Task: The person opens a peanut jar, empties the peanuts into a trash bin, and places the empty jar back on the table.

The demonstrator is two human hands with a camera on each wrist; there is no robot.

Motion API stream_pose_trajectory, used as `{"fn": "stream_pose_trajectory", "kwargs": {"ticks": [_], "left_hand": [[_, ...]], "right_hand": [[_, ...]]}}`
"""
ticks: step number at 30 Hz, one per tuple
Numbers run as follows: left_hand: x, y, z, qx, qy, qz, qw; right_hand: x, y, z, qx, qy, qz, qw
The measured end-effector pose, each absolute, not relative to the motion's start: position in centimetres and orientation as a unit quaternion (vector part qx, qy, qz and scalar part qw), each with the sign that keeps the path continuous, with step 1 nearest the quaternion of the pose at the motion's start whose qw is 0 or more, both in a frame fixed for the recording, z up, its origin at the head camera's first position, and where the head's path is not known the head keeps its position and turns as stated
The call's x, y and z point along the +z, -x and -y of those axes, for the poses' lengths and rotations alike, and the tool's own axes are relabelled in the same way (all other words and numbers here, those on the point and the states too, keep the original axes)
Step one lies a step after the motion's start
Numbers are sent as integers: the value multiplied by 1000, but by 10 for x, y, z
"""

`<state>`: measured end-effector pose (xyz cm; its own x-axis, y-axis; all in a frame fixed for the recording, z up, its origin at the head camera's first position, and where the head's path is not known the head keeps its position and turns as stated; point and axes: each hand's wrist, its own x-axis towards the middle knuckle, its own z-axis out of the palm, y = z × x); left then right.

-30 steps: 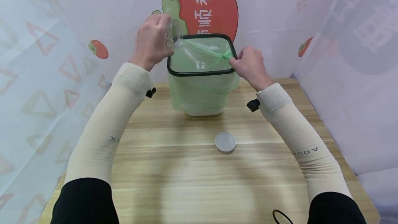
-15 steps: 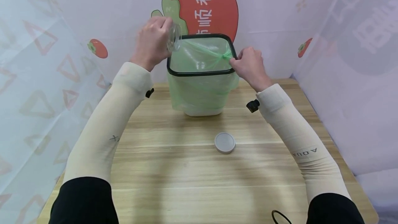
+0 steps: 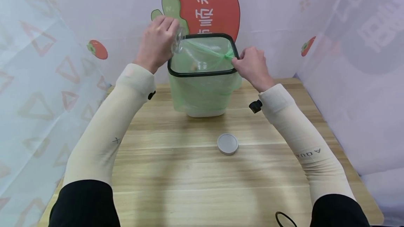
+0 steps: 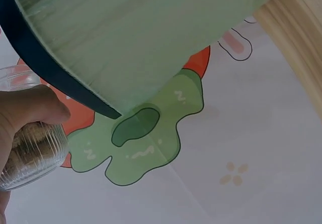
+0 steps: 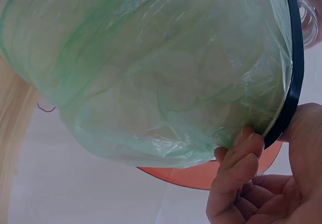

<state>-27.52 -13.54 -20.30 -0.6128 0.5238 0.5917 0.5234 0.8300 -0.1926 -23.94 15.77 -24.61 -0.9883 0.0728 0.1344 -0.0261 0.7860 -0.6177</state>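
Honestly, left hand [image 3: 157, 43] grips jar [image 3: 178, 40], right hand [image 3: 252, 66] pinches bin rim [image 3: 205, 74]; sloppy tilting could spill brown stuff [image 4: 32, 144] outside.

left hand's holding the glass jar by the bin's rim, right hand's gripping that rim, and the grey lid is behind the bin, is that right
The grey lid is not behind the bin: the head view shows it lying on the table in front of the bin. The rest is right.
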Motion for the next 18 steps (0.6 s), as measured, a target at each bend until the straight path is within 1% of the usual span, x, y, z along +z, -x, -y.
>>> {"fn": "stream_pose_trajectory", "kwargs": {"ticks": [8,14,18], "left_hand": [[-202,277,134,7,303,886,351],[-202,275,132,24,302,885,355],[-202,276,131,28,313,873,373]], "right_hand": [[-245,240,-157,323,14,943,80],[-245,240,-157,327,15,942,77],[-244,239,-157,327,13,942,76]]}}
